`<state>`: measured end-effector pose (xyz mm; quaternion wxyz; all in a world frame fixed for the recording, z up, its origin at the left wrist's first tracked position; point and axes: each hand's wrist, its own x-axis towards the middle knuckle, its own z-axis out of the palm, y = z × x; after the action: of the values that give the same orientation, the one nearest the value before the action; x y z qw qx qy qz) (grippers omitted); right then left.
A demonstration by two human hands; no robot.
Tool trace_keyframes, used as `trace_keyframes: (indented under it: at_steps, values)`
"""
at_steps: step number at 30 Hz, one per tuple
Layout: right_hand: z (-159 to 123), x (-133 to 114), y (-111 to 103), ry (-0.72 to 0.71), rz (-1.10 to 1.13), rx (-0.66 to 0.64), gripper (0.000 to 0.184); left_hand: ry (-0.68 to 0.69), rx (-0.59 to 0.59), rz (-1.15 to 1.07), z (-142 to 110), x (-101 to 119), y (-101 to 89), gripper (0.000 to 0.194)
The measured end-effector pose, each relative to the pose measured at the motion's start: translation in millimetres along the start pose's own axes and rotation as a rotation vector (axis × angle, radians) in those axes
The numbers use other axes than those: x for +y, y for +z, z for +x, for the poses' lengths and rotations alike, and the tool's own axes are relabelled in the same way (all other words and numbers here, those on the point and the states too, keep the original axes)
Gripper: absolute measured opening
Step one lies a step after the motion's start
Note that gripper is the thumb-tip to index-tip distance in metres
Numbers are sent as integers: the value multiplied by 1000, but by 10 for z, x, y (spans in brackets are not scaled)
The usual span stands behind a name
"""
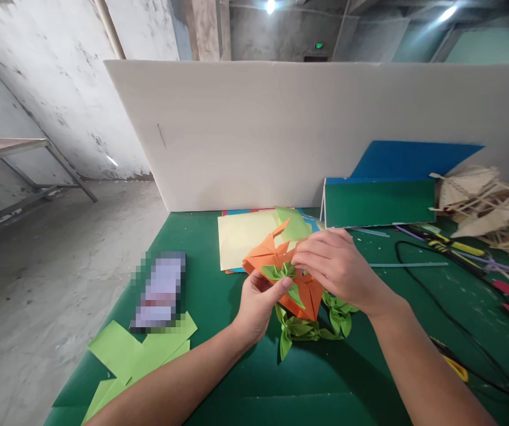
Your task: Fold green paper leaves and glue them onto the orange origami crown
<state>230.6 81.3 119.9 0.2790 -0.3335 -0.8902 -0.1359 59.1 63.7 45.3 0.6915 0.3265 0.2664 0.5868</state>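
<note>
While both hands meet over the table (281,387), the item of note, a piece of orange folded paper (274,254), lies between them, raised above the surface.

Orange paper: one, many-pointed; long axis runs roughly from ten o'clock to four o'clock. A small green paper leaf cluster (283,272) sits against its face, near the middle.

Left hand (261,299): grip closed, thumb on the near side, fingers largely hidden behind; has hold of the orange paper with the cluster at the thumb tip. From this grip, the orange paper extends towards one and two o'clock.

Right hand (336,263): grip narrowed, fingertips drawn together at the upper edge of the orange paper; whether paper is pinched between them cannot be told. From here, the cluster lies just beside, towards seven o'clock. Nearer hand to the cluster: the left, its thumb appearing to touch.

Also listed: a green paper leaf string (305,328), below the orange paper at six o'clock to four o'clock; light green sheets (154,352), at eight o'clock; a pale yellow sheet (239,239), at ten o'clock.
</note>
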Motion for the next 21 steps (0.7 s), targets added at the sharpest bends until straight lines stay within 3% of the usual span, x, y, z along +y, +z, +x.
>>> trace_keyframes:
  at_steps: [10, 21]
  values:
    - [4, -60, -19, -18, -15, -44, 21, 4, -5, 17, 21, 7, 23, 29]
    - [1, 12, -16, 27, -44, 10, 18, -66, 35, -157, -39, 60, 50, 22]
